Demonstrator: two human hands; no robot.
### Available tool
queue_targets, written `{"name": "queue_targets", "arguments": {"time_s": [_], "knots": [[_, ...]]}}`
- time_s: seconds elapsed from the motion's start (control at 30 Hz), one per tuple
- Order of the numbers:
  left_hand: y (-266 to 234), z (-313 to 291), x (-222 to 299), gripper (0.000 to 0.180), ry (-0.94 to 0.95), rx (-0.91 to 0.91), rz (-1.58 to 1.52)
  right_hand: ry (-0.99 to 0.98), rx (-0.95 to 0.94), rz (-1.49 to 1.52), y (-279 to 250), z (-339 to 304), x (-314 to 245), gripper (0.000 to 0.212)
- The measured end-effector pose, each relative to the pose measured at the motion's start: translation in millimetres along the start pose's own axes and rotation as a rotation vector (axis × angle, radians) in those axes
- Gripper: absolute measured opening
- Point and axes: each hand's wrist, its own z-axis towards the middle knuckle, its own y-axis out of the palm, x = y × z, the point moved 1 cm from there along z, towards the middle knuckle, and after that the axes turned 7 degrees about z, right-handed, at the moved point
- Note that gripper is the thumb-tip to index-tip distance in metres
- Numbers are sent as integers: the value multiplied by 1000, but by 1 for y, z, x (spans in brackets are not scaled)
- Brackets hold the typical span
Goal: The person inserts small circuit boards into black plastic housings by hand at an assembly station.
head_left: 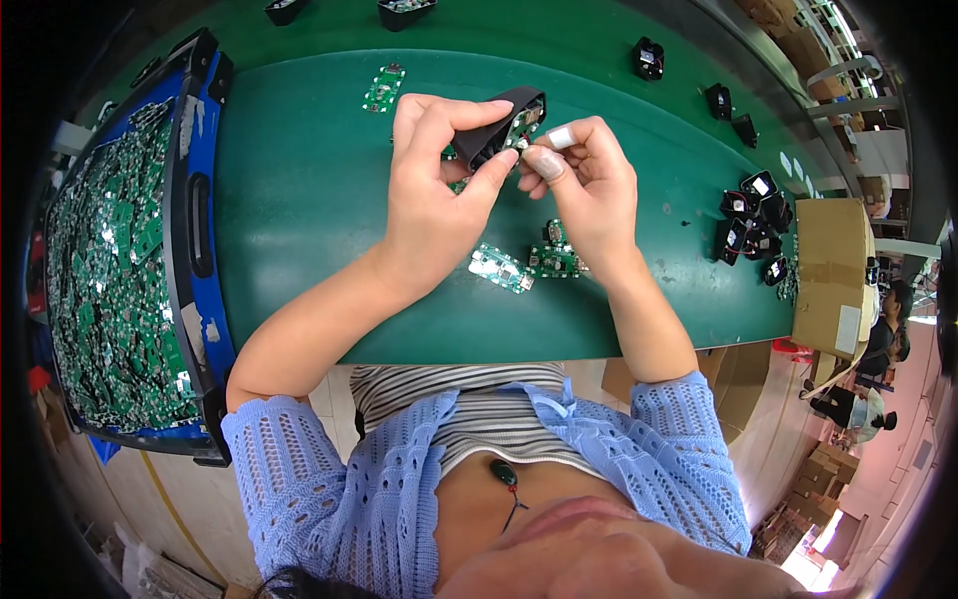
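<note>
My left hand (pixel 429 180) grips a black plastic housing (pixel 485 140) above the green bench top, fingers over its far side and thumb at the near edge. Inside the housing's open side shows a green circuit board (pixel 527 117). My right hand (pixel 599 190), with white tape on its thumb and index finger, pinches at that opening. Something small and whitish shows at its fingertips, too small to name. Below the hands lie a whitish-green circuit board (pixel 501 268) and a darker green circuit board (pixel 559 263). Another circuit board (pixel 384 88) lies farther back; more are partly hidden behind my left hand.
A blue and black crate (pixel 203 225) full of green circuit boards stands at the left. Several black housings with wires (pixel 755 225) cluster at the right beside a cardboard box (pixel 830 275). More black housings (pixel 648 58) sit along the far side. People (pixel 848 409) are in the right background.
</note>
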Motion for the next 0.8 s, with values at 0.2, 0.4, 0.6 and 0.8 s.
{"name": "queue_targets", "arguments": {"time_s": [0.2, 0.4, 0.6, 0.8], "knots": [[4, -6, 1, 31, 140, -21, 173, 226, -62, 62, -4, 1, -9, 9], [6, -8, -3, 31, 143, -36, 201, 199, -39, -4, -5, 2, -6, 11], [6, 0, -13, 33, -254, -67, -333, -57, 38, -479, -7, 5, 1, 18], [5, 3, -7, 26, -447, -39, -404, 198, 41, 69, -3, 1, 1, 33]]}}
